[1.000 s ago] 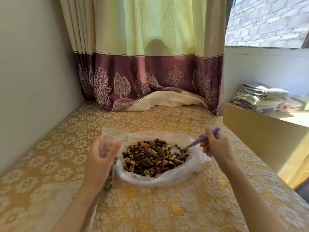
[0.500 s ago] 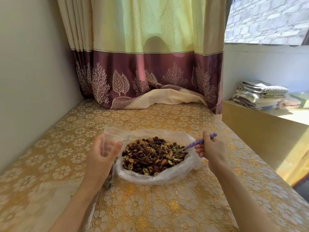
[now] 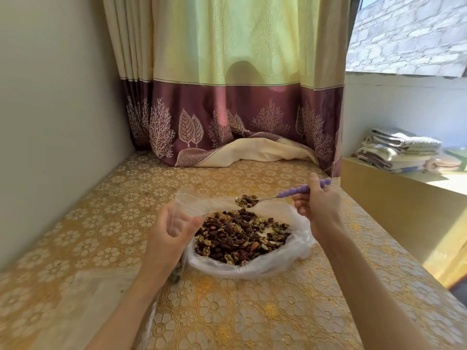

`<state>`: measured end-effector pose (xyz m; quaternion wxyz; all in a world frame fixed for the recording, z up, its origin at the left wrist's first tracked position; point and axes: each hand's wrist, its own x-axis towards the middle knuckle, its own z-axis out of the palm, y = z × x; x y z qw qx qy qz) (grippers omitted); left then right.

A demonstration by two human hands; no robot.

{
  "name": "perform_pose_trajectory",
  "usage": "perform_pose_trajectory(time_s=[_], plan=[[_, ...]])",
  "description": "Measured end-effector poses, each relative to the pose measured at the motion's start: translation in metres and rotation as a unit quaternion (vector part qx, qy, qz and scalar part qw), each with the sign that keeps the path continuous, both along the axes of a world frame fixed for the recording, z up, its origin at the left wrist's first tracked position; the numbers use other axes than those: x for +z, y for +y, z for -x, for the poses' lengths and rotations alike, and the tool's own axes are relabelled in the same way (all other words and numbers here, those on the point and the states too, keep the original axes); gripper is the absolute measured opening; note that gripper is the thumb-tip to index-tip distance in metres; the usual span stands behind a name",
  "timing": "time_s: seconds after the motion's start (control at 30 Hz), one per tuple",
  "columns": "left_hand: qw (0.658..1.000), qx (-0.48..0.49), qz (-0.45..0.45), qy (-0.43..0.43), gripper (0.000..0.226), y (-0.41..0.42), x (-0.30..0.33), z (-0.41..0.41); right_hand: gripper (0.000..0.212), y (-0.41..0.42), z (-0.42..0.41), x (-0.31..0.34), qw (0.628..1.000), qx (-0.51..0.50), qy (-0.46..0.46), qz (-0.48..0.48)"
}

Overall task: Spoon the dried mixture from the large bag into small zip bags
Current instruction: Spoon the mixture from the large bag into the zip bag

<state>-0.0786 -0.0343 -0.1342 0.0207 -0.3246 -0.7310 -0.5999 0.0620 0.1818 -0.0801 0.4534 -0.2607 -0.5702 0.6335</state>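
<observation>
Left hand (image 3: 168,232) grips small zip bag (image 3: 185,207) — right hand (image 3: 319,207) holds loaded spoon (image 3: 278,195) at 12 o'clock above large bag (image 3: 255,267).

A table (image 3: 252,314) covered with a gold floral-patterned cloth carries everything. On it sits a large open clear plastic bag (image 3: 255,267) heaped with dried mixture (image 3: 240,236). The curtain's folded hem (image 3: 252,152) lies along the table's far edge. A flat clear plastic sheet (image 3: 83,296) lies near the left front.
</observation>
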Motion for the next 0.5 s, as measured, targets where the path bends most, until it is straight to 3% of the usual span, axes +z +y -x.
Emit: perform_pose_trajectory(time_s=[0.07, 0.2, 0.27, 0.5], plan=[[1.000, 0.000, 0.009, 0.007, 0.108, -0.001, 0.002, -0.001, 0.059, -0.009, 0.007, 0.014, 1.000, 0.022, 0.021, -0.006], [1.000, 0.000, 0.005, 0.007, 0.088, 0.001, -0.001, 0.000, 0.058, -0.035, 0.021, 0.030, 0.996, 0.065, 0.050, -0.020], [1.000, -0.004, 0.002, 0.002, 0.090, 0.000, -0.002, 0.001, 0.056, -0.050, 0.029, 0.033, 0.994, 0.086, 0.046, -0.048], [0.997, -0.028, -0.062, -0.044, 0.111, -0.001, 0.002, 0.000, 0.051, -0.084, 0.046, 0.037, 0.957, 0.155, 0.022, -0.243]])
